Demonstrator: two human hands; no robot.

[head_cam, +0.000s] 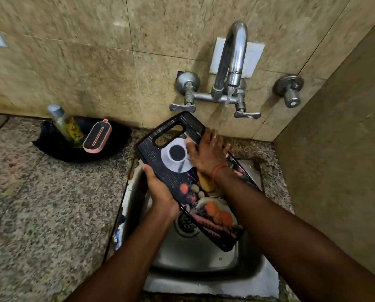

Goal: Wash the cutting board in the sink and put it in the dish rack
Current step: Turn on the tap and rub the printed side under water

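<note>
A black printed cutting board [173, 177] with a coffee-cup picture and a handle slot is held tilted over the steel sink [204, 258]. My left hand [160, 190] grips its left long edge from below. My right hand [208, 153] lies flat on the board's upper face, fingers spread, beside the cup picture. Water [224, 110] runs from the chrome tap [234, 57] and lands near my right hand at the board's top right. No dish rack is in view.
On the speckled stone counter to the left, a black tray [58, 149] holds a clear bottle [61, 122], a green-yellow packet [76, 131] and a pink-edged scrubber [97, 136]. Two tap levers [182, 106] stick out below the spout. A wall valve [290, 90] and side wall stand right.
</note>
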